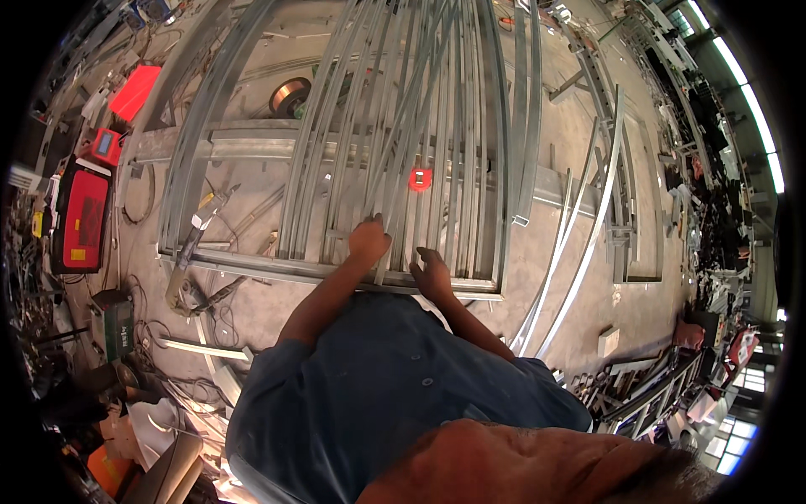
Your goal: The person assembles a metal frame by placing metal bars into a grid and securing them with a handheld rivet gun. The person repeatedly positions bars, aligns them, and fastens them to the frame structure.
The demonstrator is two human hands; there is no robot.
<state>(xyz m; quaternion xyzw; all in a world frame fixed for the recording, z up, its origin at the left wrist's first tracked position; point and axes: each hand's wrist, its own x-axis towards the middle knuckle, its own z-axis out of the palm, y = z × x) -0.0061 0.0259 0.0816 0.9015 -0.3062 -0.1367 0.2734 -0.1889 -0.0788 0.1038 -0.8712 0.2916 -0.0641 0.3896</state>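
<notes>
A grey steel frame (252,267) lies flat on the concrete floor, filled with several long thin metal bars (395,126) running away from me. My left hand (369,239) is closed around one thin bar (388,252) near the frame's near rail. My right hand (432,273) lies just to the right of it, resting on the bars by the same rail with its fingers loosely spread and nothing held. Both arms come out of blue sleeves.
A small red tape measure (420,178) sits on the bars. A copper wire spool (290,95) lies beyond. A red welding machine (80,218), an angle grinder (189,281) and cables are at left. Loose steel strips (571,252) and stacked frames lie at right.
</notes>
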